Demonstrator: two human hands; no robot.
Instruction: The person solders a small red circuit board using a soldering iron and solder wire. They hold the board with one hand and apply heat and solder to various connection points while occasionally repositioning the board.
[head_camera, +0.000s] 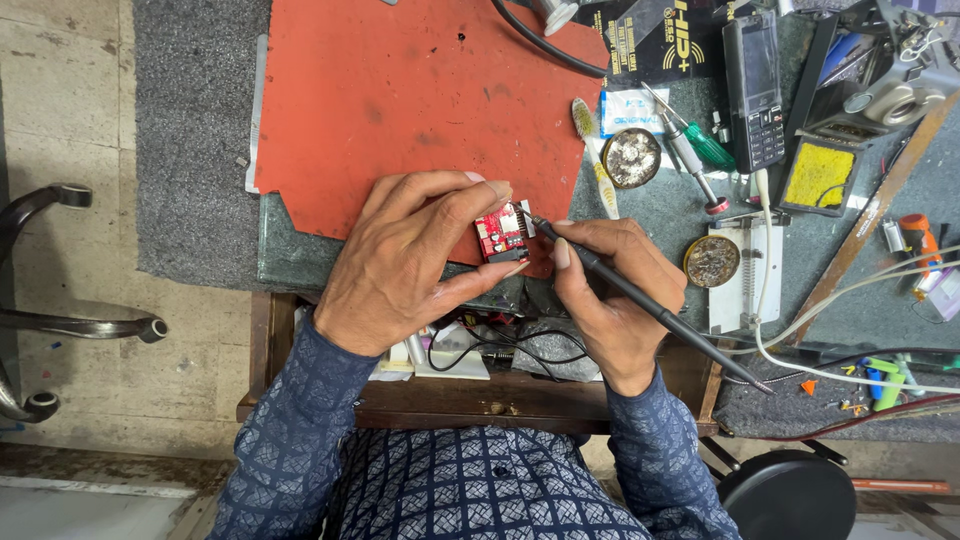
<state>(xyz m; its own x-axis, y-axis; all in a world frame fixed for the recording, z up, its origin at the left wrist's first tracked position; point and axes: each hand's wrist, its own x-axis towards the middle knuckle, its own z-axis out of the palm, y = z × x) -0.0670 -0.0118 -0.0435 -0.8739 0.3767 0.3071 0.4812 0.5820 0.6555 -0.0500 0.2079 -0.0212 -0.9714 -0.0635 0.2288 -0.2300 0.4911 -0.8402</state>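
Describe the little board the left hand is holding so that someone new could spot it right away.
Start at the big red mat on the bench. At its lower edge, the left hand pinches a small red circuit board, with the soldering iron tip touching it. It is the only small red square between fingertips.

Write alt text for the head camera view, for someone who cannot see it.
A person's left hand pinches a small red circuit board while the right hand touches a black soldering iron to its edge, above a red mat on a cluttered workbench.

Even, fairly bright light, seemingly from overhead; shadows soft and short under the left hand (410, 262) and right hand (612, 290). No harsh glare. Centre sharp; far-right clutter slightly soft, edges mildly stretched.
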